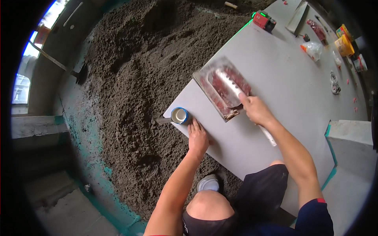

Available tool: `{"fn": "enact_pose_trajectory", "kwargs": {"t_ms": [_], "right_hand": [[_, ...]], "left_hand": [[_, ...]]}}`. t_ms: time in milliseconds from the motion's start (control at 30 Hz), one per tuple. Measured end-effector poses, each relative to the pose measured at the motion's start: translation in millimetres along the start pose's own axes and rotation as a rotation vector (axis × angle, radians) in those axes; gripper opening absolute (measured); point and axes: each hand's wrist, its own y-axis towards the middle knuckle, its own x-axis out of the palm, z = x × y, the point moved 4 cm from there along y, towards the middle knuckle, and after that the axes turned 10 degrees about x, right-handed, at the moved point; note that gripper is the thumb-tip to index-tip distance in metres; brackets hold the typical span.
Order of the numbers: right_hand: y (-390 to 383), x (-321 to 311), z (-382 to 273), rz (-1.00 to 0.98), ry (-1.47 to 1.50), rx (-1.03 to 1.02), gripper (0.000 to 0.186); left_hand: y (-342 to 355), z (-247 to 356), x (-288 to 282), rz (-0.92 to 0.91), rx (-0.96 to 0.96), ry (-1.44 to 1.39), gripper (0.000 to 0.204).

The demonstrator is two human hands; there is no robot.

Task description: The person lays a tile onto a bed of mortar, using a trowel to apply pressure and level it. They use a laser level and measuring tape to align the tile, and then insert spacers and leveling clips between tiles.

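My right hand (258, 110) is closed round a white-handled tool (269, 135), whose handle end juts out below the fist. Motion blurs its far part, so the exact kind is unclear. It lies across a rectangular grey-edged plate (216, 95) with a red-smeared face, over the large pale slab (271, 74). At the slab's near left corner my left hand (198, 137) rests with fingers stretched out on the surface. Right beside those fingertips stands a small round container (180, 115) with a blue rim and whitish inside. A dark flat piece (164, 120) sticks out at its left.
Loose grey-brown mortar (134, 90) spreads left of and beyond the slab. A red laser level (264, 21) casts a green line along the slab's far edge. Yellow tubs (344, 45), a plastic bag (313, 50) and a metal strip (297, 17) sit at far right. A shovel (55, 61) leans at left.
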Motion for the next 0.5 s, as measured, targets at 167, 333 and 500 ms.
{"fn": "enact_pose_trajectory", "kwargs": {"t_ms": [167, 333, 500], "right_hand": [[-40, 13, 15, 0.211, -0.123, -0.159, 0.056], [-1, 28, 0, 0.007, -0.254, 0.040, 0.072], [-40, -5, -6, 0.116, -0.088, -0.228, 0.064]], "left_hand": [[6, 1, 2, -0.095, -0.003, 0.074, 0.105], [8, 3, -3, -0.120, -0.035, 0.069, 0.117], [6, 4, -5, -0.075, -0.014, 0.099, 0.108]]}}
